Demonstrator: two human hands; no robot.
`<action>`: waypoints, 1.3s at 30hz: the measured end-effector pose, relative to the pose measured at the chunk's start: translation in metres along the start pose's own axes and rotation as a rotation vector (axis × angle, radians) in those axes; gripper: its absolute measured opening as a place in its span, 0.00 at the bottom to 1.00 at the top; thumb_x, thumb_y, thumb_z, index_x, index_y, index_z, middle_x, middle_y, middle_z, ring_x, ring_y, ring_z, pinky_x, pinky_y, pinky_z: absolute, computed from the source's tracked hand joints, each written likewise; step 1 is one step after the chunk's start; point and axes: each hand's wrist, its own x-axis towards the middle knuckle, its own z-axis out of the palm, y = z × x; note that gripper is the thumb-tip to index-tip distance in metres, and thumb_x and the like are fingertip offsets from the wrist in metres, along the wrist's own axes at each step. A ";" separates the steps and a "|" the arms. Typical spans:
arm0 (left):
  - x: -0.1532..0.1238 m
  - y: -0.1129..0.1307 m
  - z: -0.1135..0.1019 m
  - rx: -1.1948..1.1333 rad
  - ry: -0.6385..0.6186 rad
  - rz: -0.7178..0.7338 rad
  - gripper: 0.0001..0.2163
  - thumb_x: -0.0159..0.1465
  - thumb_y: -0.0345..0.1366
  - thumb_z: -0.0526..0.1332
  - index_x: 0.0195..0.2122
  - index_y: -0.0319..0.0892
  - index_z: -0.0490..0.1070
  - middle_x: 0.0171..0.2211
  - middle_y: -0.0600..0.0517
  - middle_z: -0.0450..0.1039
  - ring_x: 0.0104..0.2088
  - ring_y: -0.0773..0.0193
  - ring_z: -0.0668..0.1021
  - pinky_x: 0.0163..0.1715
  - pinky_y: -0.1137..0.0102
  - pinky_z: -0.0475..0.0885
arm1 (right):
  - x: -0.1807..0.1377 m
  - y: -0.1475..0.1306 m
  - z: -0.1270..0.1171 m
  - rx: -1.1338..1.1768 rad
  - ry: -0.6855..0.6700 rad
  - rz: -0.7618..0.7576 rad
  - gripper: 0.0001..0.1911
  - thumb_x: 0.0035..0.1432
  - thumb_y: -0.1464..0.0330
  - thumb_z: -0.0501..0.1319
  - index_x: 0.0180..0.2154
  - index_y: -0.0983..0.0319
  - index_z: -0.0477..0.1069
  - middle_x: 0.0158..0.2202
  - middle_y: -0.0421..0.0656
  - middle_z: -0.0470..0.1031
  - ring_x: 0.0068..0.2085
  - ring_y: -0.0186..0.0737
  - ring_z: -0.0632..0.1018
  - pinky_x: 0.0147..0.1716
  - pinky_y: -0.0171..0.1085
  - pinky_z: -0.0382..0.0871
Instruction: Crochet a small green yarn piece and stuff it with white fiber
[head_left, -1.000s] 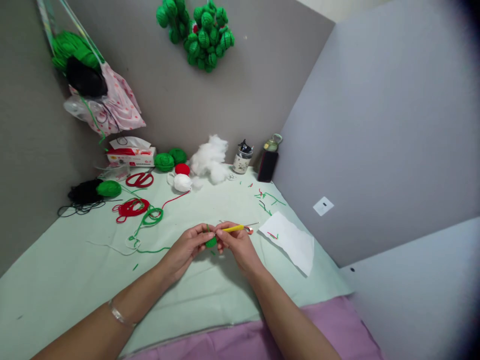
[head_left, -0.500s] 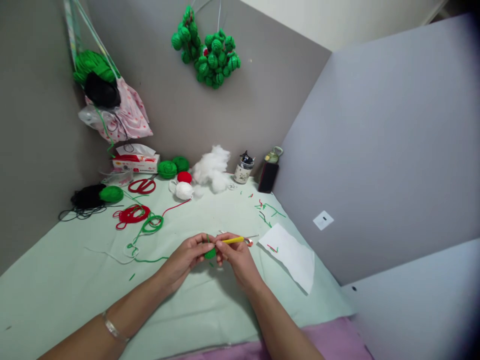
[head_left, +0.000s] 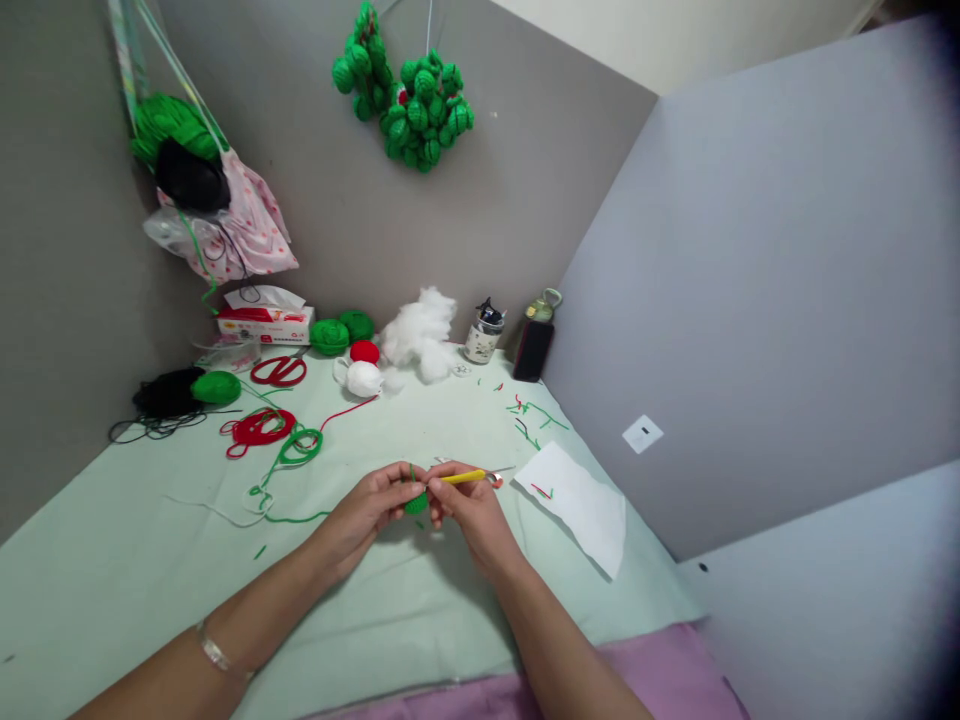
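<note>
just above the worktop (head_left: 150,560), the left hand (head_left: 367,510) pinched the small green crochet piece (head_left: 416,503) while the right hand (head_left: 469,505) kept a closed grip on the yellow hook (head_left: 465,478), which probably called for even yarn tension.

I see the left hand (head_left: 367,512) pinching a small green crocheted piece (head_left: 416,503). The right hand (head_left: 469,512) grips a yellow-handled crochet hook (head_left: 465,478) over the pale green table (head_left: 112,560). A white paper sheet (head_left: 581,500) lies near its right edge.

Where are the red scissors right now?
In the head view the red scissors lie far left on the table, just in front of the tissue box and behind the loose red yarn.
</note>
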 end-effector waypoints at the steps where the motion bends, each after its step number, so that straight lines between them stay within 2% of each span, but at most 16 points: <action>1: 0.000 0.000 -0.001 0.002 0.006 -0.002 0.14 0.59 0.44 0.72 0.40 0.40 0.76 0.33 0.49 0.80 0.36 0.58 0.80 0.40 0.67 0.70 | 0.000 0.000 0.000 0.000 -0.001 0.000 0.17 0.50 0.56 0.75 0.33 0.62 0.78 0.22 0.36 0.72 0.22 0.30 0.71 0.23 0.31 0.67; 13: 0.003 0.000 -0.005 0.011 0.012 -0.022 0.12 0.62 0.43 0.70 0.41 0.41 0.76 0.33 0.50 0.79 0.36 0.60 0.78 0.40 0.68 0.68 | 0.001 0.004 -0.003 -0.004 -0.003 -0.004 0.15 0.53 0.57 0.73 0.35 0.62 0.79 0.23 0.36 0.73 0.23 0.31 0.73 0.24 0.31 0.69; 20: 0.005 -0.003 -0.011 0.011 0.026 -0.008 0.14 0.60 0.43 0.71 0.42 0.41 0.77 0.36 0.50 0.79 0.36 0.60 0.79 0.39 0.68 0.68 | 0.001 0.003 -0.001 -0.010 -0.005 -0.016 0.15 0.53 0.57 0.73 0.37 0.61 0.80 0.27 0.37 0.74 0.24 0.30 0.73 0.24 0.31 0.69; 32: 0.004 -0.003 -0.010 0.016 0.049 0.004 0.14 0.59 0.44 0.71 0.41 0.40 0.77 0.34 0.50 0.79 0.35 0.60 0.79 0.37 0.69 0.68 | -0.001 0.003 0.001 -0.029 -0.018 -0.018 0.14 0.54 0.58 0.72 0.36 0.61 0.80 0.22 0.37 0.72 0.24 0.31 0.71 0.24 0.31 0.68; 39: 0.006 -0.004 -0.010 0.006 0.030 -0.019 0.13 0.61 0.44 0.70 0.41 0.41 0.76 0.34 0.50 0.79 0.36 0.59 0.79 0.38 0.68 0.68 | 0.001 0.002 0.002 -0.012 0.010 0.020 0.17 0.52 0.56 0.74 0.35 0.62 0.80 0.24 0.37 0.72 0.23 0.30 0.72 0.23 0.31 0.68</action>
